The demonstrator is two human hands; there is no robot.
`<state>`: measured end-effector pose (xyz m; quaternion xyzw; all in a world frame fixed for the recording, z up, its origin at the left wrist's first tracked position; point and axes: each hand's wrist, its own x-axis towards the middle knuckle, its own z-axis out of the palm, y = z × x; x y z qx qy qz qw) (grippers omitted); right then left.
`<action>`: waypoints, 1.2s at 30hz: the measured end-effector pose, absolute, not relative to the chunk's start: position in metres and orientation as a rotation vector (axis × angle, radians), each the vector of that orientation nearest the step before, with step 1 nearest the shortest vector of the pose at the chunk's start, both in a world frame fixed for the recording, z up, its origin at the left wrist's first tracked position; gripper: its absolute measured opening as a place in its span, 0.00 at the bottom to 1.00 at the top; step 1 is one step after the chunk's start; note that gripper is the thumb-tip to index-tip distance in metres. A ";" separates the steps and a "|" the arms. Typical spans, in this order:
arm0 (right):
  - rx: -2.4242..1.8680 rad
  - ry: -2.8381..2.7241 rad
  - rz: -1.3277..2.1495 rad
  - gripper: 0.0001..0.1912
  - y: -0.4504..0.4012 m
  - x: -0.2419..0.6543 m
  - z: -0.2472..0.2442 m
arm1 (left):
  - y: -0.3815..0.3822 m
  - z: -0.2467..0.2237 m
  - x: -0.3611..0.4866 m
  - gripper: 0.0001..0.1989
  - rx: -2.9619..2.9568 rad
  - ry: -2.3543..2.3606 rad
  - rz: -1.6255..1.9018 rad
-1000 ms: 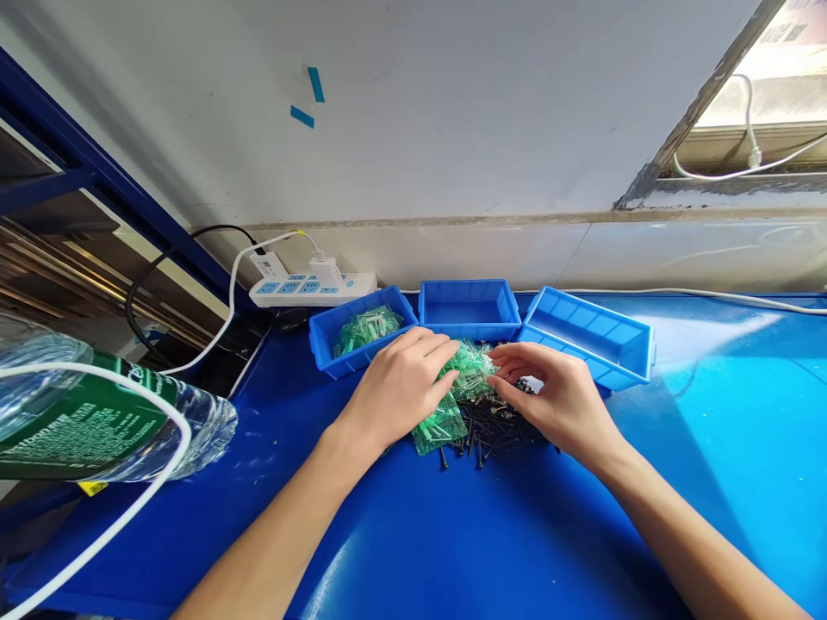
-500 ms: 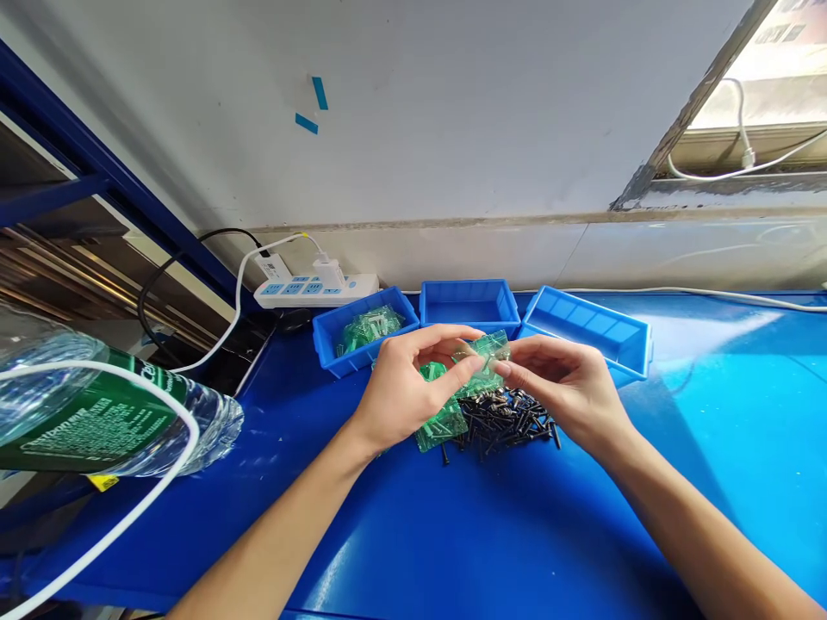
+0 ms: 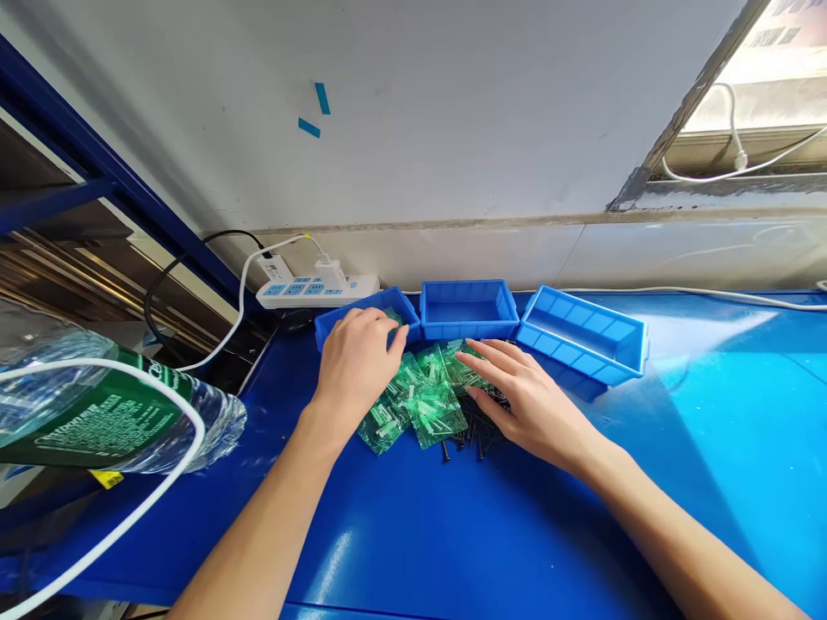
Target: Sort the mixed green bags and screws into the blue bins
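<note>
My left hand (image 3: 358, 357) reaches over the near side of the left blue bin (image 3: 404, 301). Its thumb stands apart, but the other fingertips are hidden inside, where a bit of green packet (image 3: 394, 317) shows. Several clear green plastic packets (image 3: 436, 412) with small pale pieces inside lie overlapping on the table between my hands. Palm down, my right hand (image 3: 530, 396) hovers over or rests on the right side of this pile, fingers spread and holding nothing. Under it, partly covered, is a heap of black screws (image 3: 476, 435).
A middle blue bin (image 3: 469, 329) and a tilted right blue bin (image 3: 581, 340) stand along the back. Behind the left bin lies a white power strip (image 3: 303, 288). A large water bottle (image 3: 129, 405) and a white cable (image 3: 174, 465) occupy the left side.
The green packet pinched between both hands is no longer between them. My left hand has moved left to the bin; my right hand has opened and come down over the pile.
</note>
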<state>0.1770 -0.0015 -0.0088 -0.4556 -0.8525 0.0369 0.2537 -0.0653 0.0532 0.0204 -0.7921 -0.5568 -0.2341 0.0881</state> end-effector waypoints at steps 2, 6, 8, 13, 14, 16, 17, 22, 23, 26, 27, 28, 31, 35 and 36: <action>-1.235 -2.326 0.050 0.21 0.000 0.175 -0.011 | 0.053 0.018 -0.063 0.16 -2.387 -1.659 -0.663; -1.183 -2.307 -0.023 0.16 0.003 0.174 -0.010 | 0.050 0.016 -0.057 0.17 -2.432 -1.667 -0.686; -1.144 -2.297 -0.067 0.14 0.005 0.175 -0.008 | 0.049 0.016 -0.055 0.15 -2.458 -1.648 -0.744; -1.085 -2.295 -0.189 0.15 0.006 0.177 -0.004 | 0.044 0.019 -0.046 0.10 -2.450 -1.474 -0.911; -1.085 -2.304 -0.202 0.15 0.006 0.177 -0.004 | 0.043 0.019 -0.044 0.10 -2.470 -1.424 -0.932; -1.097 -2.328 -0.226 0.17 0.006 0.178 -0.003 | 0.041 0.019 -0.040 0.10 -2.540 -1.334 -0.956; -1.106 -2.336 -0.237 0.17 0.006 0.178 -0.002 | 0.040 0.019 -0.038 0.10 -2.581 -1.297 -0.959; -1.135 -2.271 -0.182 0.14 0.006 0.176 -0.004 | 0.037 0.015 -0.034 0.10 -2.737 -1.218 -0.883; -1.144 -2.260 -0.156 0.13 0.005 0.176 -0.005 | 0.037 0.014 -0.034 0.10 -2.759 -1.231 -0.841; -1.190 -2.275 -0.115 0.17 0.005 0.174 -0.009 | 0.035 0.015 -0.032 0.12 -2.811 -1.354 -0.675; -1.197 -2.281 -0.115 0.17 0.006 0.173 -0.010 | 0.034 0.016 -0.032 0.14 -2.821 -1.407 -0.622; -1.200 -2.280 -0.118 0.17 0.006 0.173 -0.011 | 0.033 0.017 -0.031 0.15 -2.828 -1.456 -0.577; -1.174 -2.254 -0.155 0.14 0.007 0.173 -0.013 | 0.032 0.019 -0.031 0.16 -2.827 -1.572 -0.524; -1.109 -2.247 -0.250 0.12 0.009 0.175 -0.013 | 0.033 0.019 -0.031 0.15 -2.812 -1.646 -0.563; -1.095 -2.250 -0.276 0.13 0.009 0.175 -0.013 | 0.033 0.019 -0.031 0.15 -2.807 -1.653 -0.571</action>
